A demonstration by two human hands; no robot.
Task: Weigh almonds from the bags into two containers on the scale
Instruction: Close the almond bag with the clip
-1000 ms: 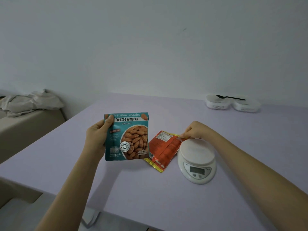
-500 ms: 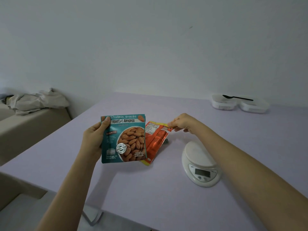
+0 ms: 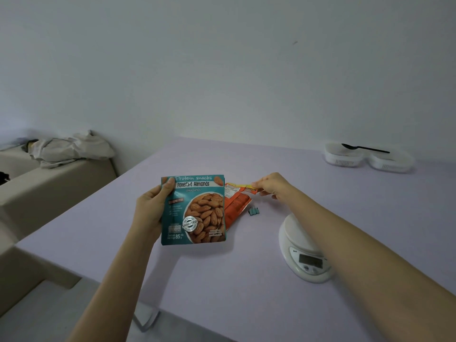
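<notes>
Left grip (image 3: 150, 211) curled round the left edge of the teal almond bag (image 3: 197, 213), thumb over the front near the top corner. Bag upright, lifted off the surface (image 3: 222, 280). Right grip (image 3: 271, 186) pinching the top strip of the orange bag (image 3: 237, 206). Lower end hidden behind the teal bag, so cannot tell whether it rests on the surface. Scale (image 3: 299, 245) bare, just under the right forearm. Two containers (image 3: 341, 159) well apart at the far right edge, black spoon (image 3: 365, 149) laid across them.

Risks, as judged:
- Orange bag held by a thin strip only. Likely to slip or tear under its own weight. Almonds spilt if already open; open or sealed, cannot tell.
- Forearm passing low over the scale. A brush on the platform could shift it or upset the zero.
- Nothing yet on the scale to pour into. Containers to be fetched first, and the spoon could slide off when they move.
- Small teal piece (image 3: 253, 211) lying loose beside the orange bag. Clip or torn scrap, unclear. Could get swept in with the almonds.

Materials and shapes:
- Teal bag: flat rectangular pouch, smooth printed film, slight sheen, probably slippery.
- Orange bag: creased, crinkly film with a yellow edge.
- Scale: white hard plastic, round platform on an oval base, grey display and two small buttons.
- Containers: white plastic, shallow, rounded, slotted sides.
- Spoon: thin, black.
- Surface: matte pale lilac, flat.
</notes>
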